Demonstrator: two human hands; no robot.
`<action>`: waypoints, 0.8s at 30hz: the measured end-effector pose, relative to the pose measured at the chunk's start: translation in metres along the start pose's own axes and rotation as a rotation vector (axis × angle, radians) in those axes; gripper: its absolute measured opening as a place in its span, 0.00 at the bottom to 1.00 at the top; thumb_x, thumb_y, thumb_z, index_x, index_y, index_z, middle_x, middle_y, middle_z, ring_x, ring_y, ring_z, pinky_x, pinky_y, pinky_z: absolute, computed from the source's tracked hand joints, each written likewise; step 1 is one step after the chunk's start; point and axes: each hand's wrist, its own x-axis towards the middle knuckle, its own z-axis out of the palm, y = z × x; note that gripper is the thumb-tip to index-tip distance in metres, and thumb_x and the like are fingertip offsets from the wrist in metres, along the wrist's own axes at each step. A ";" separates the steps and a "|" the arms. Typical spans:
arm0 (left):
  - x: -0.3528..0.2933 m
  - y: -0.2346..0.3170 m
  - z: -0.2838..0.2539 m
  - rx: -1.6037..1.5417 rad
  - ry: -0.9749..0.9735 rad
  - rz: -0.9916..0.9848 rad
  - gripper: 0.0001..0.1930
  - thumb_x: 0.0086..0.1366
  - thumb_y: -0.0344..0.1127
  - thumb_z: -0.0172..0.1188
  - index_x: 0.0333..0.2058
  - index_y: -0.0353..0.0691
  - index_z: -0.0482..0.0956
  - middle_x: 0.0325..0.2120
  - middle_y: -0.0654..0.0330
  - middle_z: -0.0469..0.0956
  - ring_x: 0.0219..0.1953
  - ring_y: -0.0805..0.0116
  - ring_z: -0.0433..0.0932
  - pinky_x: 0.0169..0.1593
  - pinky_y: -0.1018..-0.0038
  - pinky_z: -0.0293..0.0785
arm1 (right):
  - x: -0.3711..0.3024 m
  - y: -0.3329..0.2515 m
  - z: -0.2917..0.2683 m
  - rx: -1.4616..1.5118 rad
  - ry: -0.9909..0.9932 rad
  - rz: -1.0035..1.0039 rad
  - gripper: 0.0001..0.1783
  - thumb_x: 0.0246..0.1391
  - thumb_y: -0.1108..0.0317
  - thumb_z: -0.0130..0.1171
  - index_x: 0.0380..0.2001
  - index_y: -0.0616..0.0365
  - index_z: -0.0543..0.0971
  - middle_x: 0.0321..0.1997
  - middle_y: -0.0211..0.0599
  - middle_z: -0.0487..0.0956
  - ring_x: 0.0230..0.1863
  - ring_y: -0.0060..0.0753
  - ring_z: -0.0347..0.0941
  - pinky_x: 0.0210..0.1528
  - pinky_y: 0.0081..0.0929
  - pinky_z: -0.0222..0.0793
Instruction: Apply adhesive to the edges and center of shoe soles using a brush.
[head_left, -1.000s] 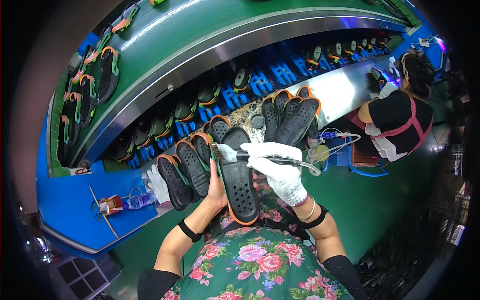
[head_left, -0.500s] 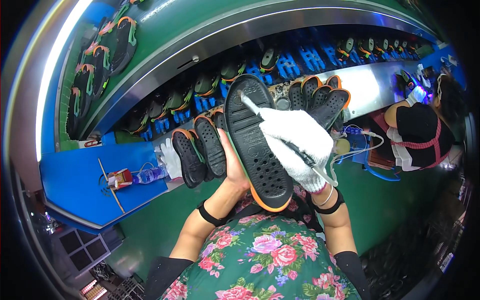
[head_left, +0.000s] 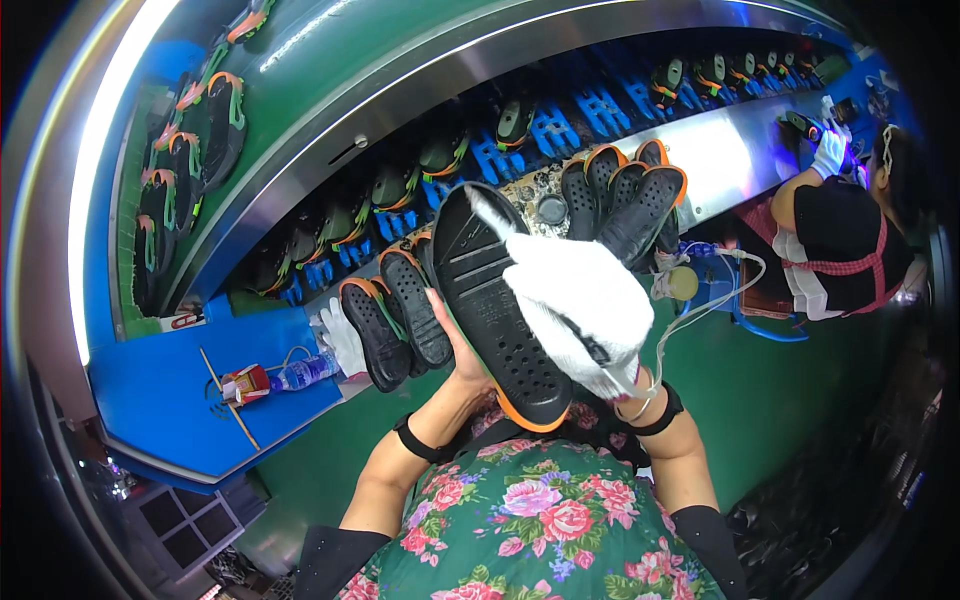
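The bare left hand [head_left: 455, 345] grips the black shoe sole [head_left: 500, 305] with an orange rim from beneath, raised above the green bench [head_left: 760, 390]. The white-gloved right hand [head_left: 585, 310] lies closed over its tread. More soles [head_left: 395, 320] lie left; a curved green conveyor [head_left: 400, 90] runs beyond.

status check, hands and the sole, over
Left hand grips black shoe sole from beneath. Gloved right hand lies on top. More soles close behind.
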 end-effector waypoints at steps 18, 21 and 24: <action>-0.022 0.016 -0.060 0.526 0.387 -0.137 0.53 0.61 0.84 0.29 0.64 0.42 0.67 0.52 0.55 0.79 0.54 0.58 0.78 0.66 0.57 0.66 | -0.025 -0.006 0.020 0.276 -0.169 0.065 0.18 0.52 0.74 0.64 0.48 0.58 0.84 0.49 0.41 0.85 0.49 0.41 0.81 0.50 0.34 0.76; -0.010 0.029 -0.059 0.295 0.111 -0.190 0.55 0.59 0.86 0.30 0.66 0.43 0.65 0.55 0.56 0.76 0.59 0.60 0.74 0.66 0.60 0.67 | -0.023 -0.005 0.012 0.406 -0.076 0.229 0.15 0.45 0.79 0.69 0.39 0.60 0.87 0.45 0.46 0.86 0.44 0.43 0.84 0.46 0.33 0.78; 0.013 0.015 -0.015 0.197 0.342 -0.068 0.55 0.59 0.86 0.28 0.63 0.43 0.69 0.52 0.53 0.78 0.55 0.59 0.78 0.63 0.61 0.71 | -0.022 -0.002 0.007 0.151 -0.088 0.090 0.17 0.46 0.78 0.66 0.43 0.61 0.85 0.48 0.48 0.85 0.47 0.46 0.83 0.49 0.36 0.77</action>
